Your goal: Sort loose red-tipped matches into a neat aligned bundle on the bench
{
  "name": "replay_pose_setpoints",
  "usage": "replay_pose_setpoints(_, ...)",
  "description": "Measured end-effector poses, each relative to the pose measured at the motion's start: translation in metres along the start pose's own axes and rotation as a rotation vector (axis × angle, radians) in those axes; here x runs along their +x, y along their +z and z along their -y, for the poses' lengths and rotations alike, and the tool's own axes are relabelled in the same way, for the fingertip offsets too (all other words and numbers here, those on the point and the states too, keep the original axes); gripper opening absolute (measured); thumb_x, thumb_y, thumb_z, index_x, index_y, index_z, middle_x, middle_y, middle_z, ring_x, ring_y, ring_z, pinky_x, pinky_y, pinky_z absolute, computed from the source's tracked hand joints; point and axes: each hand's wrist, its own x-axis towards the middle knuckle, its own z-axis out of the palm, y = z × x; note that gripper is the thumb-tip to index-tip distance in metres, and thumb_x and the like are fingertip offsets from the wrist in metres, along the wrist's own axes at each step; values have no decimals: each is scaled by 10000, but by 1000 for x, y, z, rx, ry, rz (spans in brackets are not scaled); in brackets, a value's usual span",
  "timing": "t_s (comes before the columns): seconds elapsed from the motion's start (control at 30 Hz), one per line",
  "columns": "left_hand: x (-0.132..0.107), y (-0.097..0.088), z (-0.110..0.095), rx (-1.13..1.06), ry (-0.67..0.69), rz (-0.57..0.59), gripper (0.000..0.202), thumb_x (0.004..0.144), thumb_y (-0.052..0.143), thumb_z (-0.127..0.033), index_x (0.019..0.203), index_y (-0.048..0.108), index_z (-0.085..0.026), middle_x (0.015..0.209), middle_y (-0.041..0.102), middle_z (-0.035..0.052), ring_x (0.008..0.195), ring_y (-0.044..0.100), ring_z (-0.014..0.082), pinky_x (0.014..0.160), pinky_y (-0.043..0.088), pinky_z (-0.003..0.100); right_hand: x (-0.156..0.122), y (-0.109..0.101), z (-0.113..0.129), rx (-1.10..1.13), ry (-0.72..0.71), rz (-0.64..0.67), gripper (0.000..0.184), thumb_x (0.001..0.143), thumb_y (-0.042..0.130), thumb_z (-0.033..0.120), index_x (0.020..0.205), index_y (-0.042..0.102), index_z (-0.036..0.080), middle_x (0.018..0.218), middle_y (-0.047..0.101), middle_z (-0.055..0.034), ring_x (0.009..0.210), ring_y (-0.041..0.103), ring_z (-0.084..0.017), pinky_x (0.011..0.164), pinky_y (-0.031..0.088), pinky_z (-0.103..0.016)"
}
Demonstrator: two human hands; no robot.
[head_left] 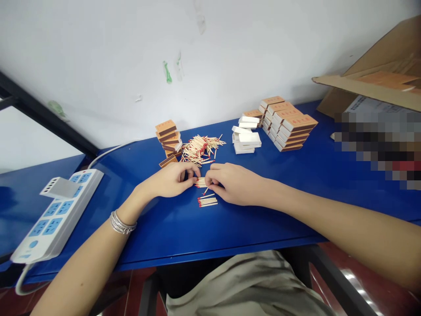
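Note:
My left hand (pixel 173 180) and my right hand (pixel 232 182) meet on the blue table (pixel 296 197), fingers curled, pinching a small bundle of red-tipped matches (pixel 200 182) between them. A second small row of matches (pixel 208 201) lies just in front of my hands. Behind them sits a loose pile of matches (pixel 200 149). A silver bracelet (pixel 121 224) circles my left wrist.
Orange matchbox sleeves (pixel 169 138) are stacked left of the pile. White inner trays (pixel 246 138) and a larger stack of closed matchboxes (pixel 287 125) stand at the back right. A cardboard box (pixel 378 83) is at far right, a white power strip (pixel 55 215) at left.

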Motion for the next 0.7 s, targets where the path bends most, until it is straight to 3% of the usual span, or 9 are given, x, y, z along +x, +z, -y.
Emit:
replay_pose_setpoints(0.2, 0, 1, 1, 4, 5, 0, 136, 841, 538, -193, 942, 626, -167, 598, 520, -48, 495, 429, 76, 512, 368, 198, -1, 0, 3, -36, -22, -1, 213, 936, 439, 166, 857, 634, 135, 873, 609, -77, 725, 523, -150, 694, 349, -280)
replay_pose_setpoints(0.47, 0, 0, -1, 3, -4, 8, 142, 841, 536, -191, 950, 623, -164, 617, 535, -44, 507, 432, 79, 520, 371, 203, -3, 4, 5, 138, -51, -35, 137, 865, 514, 147, 771, 614, 152, 785, 571, -33, 688, 494, -123, 675, 363, -252)
replay_pose_setpoints(0.7, 0, 0, -1, 9, -1, 6, 141, 839, 534, -172, 943, 627, -154, 617, 531, -45, 500, 431, 72, 521, 371, 196, 0, 8, 2, 146, -2, -73, 130, 834, 531, 115, 870, 652, 144, 826, 602, -43, 718, 515, -132, 709, 378, -260)
